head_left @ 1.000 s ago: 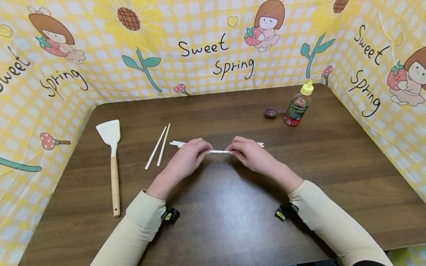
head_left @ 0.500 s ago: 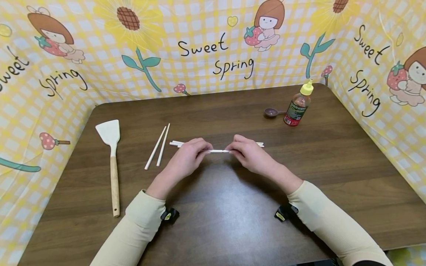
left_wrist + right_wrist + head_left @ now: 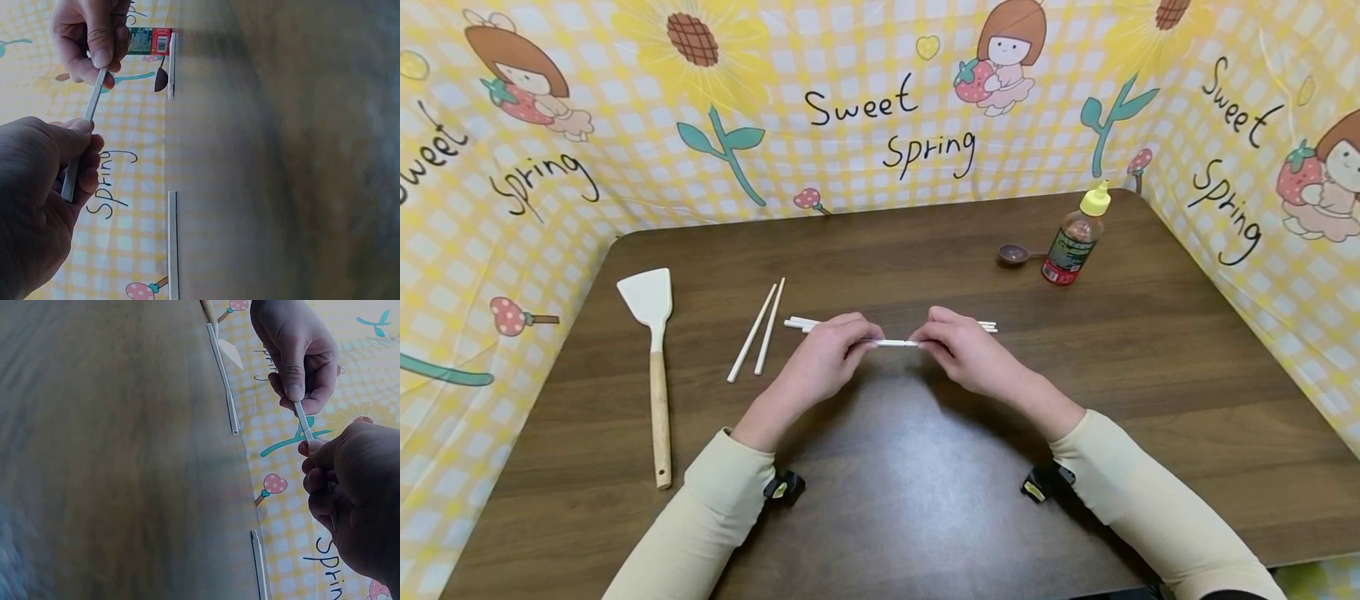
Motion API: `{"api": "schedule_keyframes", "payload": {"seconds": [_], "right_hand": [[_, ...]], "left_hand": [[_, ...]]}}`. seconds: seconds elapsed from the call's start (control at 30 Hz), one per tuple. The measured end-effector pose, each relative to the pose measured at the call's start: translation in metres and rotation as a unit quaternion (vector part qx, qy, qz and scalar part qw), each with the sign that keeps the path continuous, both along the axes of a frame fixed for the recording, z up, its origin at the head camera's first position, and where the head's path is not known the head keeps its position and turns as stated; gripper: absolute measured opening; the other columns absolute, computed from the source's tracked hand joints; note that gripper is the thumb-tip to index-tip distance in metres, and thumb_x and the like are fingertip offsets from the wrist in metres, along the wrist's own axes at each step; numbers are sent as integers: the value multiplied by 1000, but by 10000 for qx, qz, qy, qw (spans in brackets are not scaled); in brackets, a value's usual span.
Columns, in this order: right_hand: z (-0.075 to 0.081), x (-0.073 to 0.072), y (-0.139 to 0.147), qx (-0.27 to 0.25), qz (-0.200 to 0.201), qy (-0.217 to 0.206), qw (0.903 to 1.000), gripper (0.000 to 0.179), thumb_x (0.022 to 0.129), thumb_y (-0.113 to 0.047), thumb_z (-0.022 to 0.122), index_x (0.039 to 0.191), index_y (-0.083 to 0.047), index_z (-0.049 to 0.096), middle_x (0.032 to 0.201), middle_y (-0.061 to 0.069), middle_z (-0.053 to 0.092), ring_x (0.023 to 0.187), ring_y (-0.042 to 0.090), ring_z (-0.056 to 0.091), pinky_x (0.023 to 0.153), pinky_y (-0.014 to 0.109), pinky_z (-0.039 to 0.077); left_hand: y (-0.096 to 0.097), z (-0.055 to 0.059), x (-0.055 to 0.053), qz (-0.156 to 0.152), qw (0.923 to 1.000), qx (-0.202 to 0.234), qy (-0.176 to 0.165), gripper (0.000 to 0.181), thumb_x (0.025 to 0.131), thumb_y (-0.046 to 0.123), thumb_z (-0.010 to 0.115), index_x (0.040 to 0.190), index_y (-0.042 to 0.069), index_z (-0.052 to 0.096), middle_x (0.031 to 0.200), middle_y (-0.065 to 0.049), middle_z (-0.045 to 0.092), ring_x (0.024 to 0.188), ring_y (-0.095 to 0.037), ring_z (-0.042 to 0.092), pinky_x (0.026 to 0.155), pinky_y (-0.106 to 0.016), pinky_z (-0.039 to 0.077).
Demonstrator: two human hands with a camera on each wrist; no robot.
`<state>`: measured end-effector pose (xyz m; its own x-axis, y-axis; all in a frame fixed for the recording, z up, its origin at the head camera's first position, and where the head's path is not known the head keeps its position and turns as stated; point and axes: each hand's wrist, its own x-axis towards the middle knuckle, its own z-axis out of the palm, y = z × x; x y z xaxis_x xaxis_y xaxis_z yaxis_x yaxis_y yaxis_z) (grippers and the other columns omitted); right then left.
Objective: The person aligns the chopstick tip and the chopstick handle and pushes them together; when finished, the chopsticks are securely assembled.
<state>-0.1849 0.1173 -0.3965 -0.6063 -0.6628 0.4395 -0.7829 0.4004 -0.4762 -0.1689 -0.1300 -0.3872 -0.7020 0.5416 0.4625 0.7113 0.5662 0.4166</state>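
Observation:
Both hands hold a thin white jointed stick [image 3: 893,342] level above the table, in front of the body. My left hand [image 3: 838,348] pinches its left part between thumb and fingers, and my right hand [image 3: 962,346] pinches the right part. A fine seam crosses the stick close to the right fingertips. In the left wrist view the stick [image 3: 92,106] looks flat-sided, and its end runs into the left palm. Several similar white sticks [image 3: 800,322] lie on the table just beyond the hands, their middle hidden by them. Left of these, two white chopsticks [image 3: 751,333] lie almost side by side.
On the left lies a white spatula [image 3: 655,308] with a wooden handle. At the back right stand a sauce bottle [image 3: 1070,248] with a yellow cap and, beside it, a small dark measuring spoon [image 3: 1013,255]. A yellow checked cloth [image 3: 850,175] walls the wooden table [image 3: 910,483] behind and at the sides.

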Motion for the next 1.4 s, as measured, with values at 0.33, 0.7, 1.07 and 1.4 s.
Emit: {"api": "schedule_keyframes", "payload": {"seconds": [0.33,0.7,1.07,1.4], "right_hand": [[1,1,0,-80,91,-6,9999,9,93,6,68,97,1,74,83,0,52,73,13,52,67,28,48],[0,3,0,-152,139,16,9998,9,92,6,68,97,1,74,82,0,52,72,12,51,66,28,47],[-1,0,-3,-3,123,61,9999,10,94,4,67,101,0,74,85,-1,51,74,12,51,69,28,48],[-3,-4,0,277,54,190,9994,9,94,-5,71,101,-5,76,92,-1,62,85,16,58,79,33,50]], "left_hand": [[1,2,2,-33,10000,-50,10,7,92,-3,70,95,3,71,88,-1,68,84,-18,65,77,-35,53],[3,2,6,10,10000,13,28,10,89,-6,71,93,2,72,87,-1,68,80,-18,63,73,-34,53],[1,5,7,261,9991,-186,-273,7,92,-1,70,97,3,71,91,-4,69,85,-20,64,78,-37,53],[2,6,7,967,9837,-1483,-302,6,87,9,77,91,12,75,87,3,69,80,-18,63,71,-38,53]]}}
